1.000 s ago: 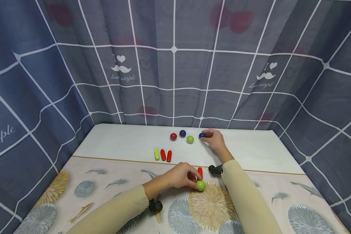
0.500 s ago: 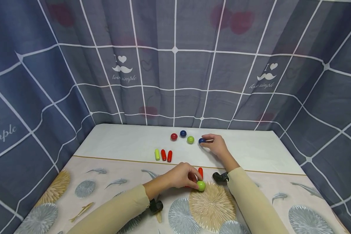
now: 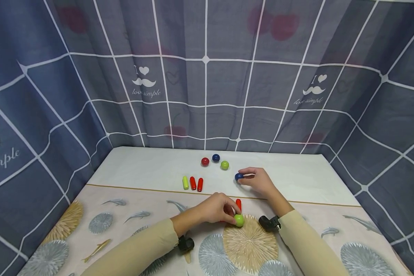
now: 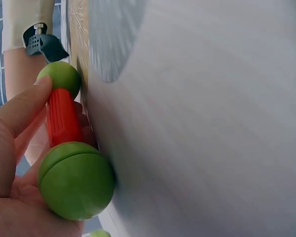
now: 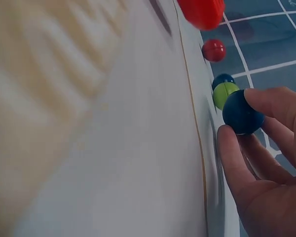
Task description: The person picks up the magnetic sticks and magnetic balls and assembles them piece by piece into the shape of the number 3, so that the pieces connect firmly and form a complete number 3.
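Note:
My left hand (image 3: pixel 218 209) grips a piece made of a red stick (image 4: pixel 64 118) between two green balls. The far green ball (image 4: pixel 59 76) is under the thumb; the near green ball (image 4: pixel 76 180) lies by the palm. In the head view, one green ball (image 3: pixel 239 220) shows at the fingertips, and a red stick (image 3: pixel 239 205) juts out beyond the hand; fingers hide how it joins. My right hand (image 3: pixel 260 181) pinches a blue ball (image 5: pixel 242 112) between thumb and fingers, over the white part of the table.
Farther back on the white surface (image 3: pixel 141 168) are a red ball (image 3: pixel 205 161), a second blue ball (image 3: pixel 216 158) and a light green ball (image 3: pixel 224 165). Left of centre lie a yellow-green stick (image 3: pixel 185 183) and two red sticks (image 3: pixel 200 184). A checked curtain (image 3: pixel 179 76) surrounds the table.
My right hand has drawn the blue ball toward me, away from the other balls. The left hand and its piece have barely shifted.

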The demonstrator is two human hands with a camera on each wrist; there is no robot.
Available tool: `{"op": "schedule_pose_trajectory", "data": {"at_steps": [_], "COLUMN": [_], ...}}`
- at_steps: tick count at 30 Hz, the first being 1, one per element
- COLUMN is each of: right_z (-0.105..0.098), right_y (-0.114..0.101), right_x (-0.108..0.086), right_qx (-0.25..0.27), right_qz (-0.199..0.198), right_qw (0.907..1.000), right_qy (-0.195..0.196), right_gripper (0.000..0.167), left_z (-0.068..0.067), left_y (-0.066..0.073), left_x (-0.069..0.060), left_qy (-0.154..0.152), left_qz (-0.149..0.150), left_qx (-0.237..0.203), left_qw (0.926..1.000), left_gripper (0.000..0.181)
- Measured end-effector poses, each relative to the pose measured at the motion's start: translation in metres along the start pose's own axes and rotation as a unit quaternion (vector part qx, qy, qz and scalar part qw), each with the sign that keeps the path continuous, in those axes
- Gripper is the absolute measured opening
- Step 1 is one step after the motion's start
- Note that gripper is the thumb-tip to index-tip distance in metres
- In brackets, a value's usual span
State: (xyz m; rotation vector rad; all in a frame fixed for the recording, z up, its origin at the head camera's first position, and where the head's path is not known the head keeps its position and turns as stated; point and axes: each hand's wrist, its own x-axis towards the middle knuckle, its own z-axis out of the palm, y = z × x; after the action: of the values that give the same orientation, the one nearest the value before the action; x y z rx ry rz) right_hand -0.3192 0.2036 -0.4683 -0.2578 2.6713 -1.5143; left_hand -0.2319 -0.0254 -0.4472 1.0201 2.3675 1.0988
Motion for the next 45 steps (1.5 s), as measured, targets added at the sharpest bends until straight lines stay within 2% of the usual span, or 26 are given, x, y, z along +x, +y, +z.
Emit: {"op": "schedule_pose_trajectory", "data": {"at_steps": [8,12,20,28,35,45], "right_z": [-0.006,-0.008,-0.006,-0.006,-0.005,-0.003], "right_y": [0.002,0.002,0.003,-0.001,-0.001,-0.002], "right_x": [-0.019,-0.027,-0.035,-0.043,-0.045,-0.046], "right_qx": [-0.009,0.003,0.002,0.013,0.008,0.005], "right_qz": [-0.010,-0.017,-0.028,-0.021,-0.018,-0.029], "right_qw": [0.9997,0.9992,0.9981,0.9964,0.9962,0.9951], "right_qy": [-0.020,-0.037,-0.056,-0.082,-0.085,-0.094], "right_gripper": [0.041,0.042,0.038,0.035,0.032,0.031], "left_z": [0.004,0.005,0.006,0.007,0.006,0.006], "left_y": [0.003,0.004,0.005,0.004,0.002,0.002], "left_x": [0.006,0.007,0.008,0.008,0.008,0.008], "left_qy": [0.003,0.006,0.009,0.009,0.008,0.011], "left_qz": [-0.005,-0.008,-0.006,-0.005,0.008,0.000], "left_qx": [0.014,0.020,0.027,0.019,0.020,0.007], "left_qw": [0.9999,0.9998,0.9996,0.9998,0.9998,0.9999], "left_gripper": [0.021,0.020,0.019,0.020,0.020,0.019]}}
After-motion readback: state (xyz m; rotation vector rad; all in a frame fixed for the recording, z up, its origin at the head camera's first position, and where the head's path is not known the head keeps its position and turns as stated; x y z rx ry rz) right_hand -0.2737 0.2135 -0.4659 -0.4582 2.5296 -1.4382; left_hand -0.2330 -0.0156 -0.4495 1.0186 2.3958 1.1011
